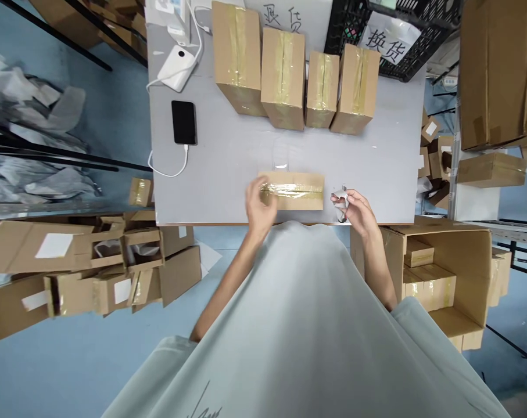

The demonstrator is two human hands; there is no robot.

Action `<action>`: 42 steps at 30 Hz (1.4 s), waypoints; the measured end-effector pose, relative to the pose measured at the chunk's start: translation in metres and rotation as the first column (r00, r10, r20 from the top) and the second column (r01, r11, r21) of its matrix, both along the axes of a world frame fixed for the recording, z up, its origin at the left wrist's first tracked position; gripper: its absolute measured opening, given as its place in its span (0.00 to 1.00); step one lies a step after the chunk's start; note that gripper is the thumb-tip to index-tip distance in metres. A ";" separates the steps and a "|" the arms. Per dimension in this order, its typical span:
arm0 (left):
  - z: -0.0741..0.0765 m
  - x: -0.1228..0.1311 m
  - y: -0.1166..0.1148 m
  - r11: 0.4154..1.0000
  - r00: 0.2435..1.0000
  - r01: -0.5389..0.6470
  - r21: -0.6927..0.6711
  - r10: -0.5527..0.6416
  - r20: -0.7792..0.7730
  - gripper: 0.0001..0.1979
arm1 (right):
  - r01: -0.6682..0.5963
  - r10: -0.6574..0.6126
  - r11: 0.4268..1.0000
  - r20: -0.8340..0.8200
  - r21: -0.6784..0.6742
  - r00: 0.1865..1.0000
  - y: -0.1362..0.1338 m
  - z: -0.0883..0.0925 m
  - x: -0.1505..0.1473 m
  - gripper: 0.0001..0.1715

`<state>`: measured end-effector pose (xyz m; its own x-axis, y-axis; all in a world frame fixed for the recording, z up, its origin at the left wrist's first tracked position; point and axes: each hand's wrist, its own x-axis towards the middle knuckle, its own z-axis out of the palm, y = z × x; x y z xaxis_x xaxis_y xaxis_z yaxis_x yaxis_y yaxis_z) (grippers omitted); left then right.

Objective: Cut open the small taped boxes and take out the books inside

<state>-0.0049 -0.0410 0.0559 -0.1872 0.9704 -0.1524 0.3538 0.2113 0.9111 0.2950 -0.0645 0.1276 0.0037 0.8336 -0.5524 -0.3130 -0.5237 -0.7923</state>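
Observation:
A small cardboard box (298,197) lies near the front edge of the table, with shiny clear tape along its top. My left hand (261,206), slightly blurred, is closed around the left end of this box, fingers and thumb over the tape. To the right of the box, my right hand (359,212) is closed on a small silvery tool (340,203) with curved metal parts, held just above the table. Its exact kind is hard to make out. The tool and the box are apart.
Taped cartons (283,75) stand in a row at the back of the grey table (228,157). A black phone (183,123) and white power bank (176,67) with cables lie left. A black crate (402,69) is back right; a large open carton (468,278) stands lower right.

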 end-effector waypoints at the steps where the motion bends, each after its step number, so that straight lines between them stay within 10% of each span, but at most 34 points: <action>1: 0.010 0.010 -0.003 0.994 0.987 0.102 -0.034 -0.097 0.126 0.24 | -0.009 0.009 1.000 -0.046 0.001 0.999 0.001 0.002 -0.007 0.26; 7: 0.025 0.063 -0.023 0.866 0.728 0.480 -0.140 -0.305 0.613 0.32 | -0.030 0.033 0.999 -0.231 0.015 0.972 0.006 0.007 -0.044 0.24; 21: 0.006 0.050 -0.024 0.909 0.849 0.307 -0.281 -0.129 0.513 0.12 | 0.054 -0.054 0.999 -0.165 -0.005 0.985 0.016 0.008 -0.053 0.22; 30: -0.007 -0.007 -0.016 0.927 0.939 0.014 -0.374 0.116 0.323 0.07 | 0.090 -0.087 0.996 0.209 -0.006 0.974 0.011 -0.015 -0.067 0.27; 42: -0.027 -0.111 -0.059 0.861 0.908 -0.242 -0.448 0.364 0.208 0.11 | -0.215 0.229 0.961 0.067 -0.175 0.971 -0.005 -0.045 -0.129 0.36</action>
<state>-0.1161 -0.1003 0.0285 -0.3528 0.7130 -0.6059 -0.0417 0.6349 0.7715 0.1657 -0.0691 0.0823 -0.1180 0.7159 -0.6882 -0.1090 -0.6981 -0.7076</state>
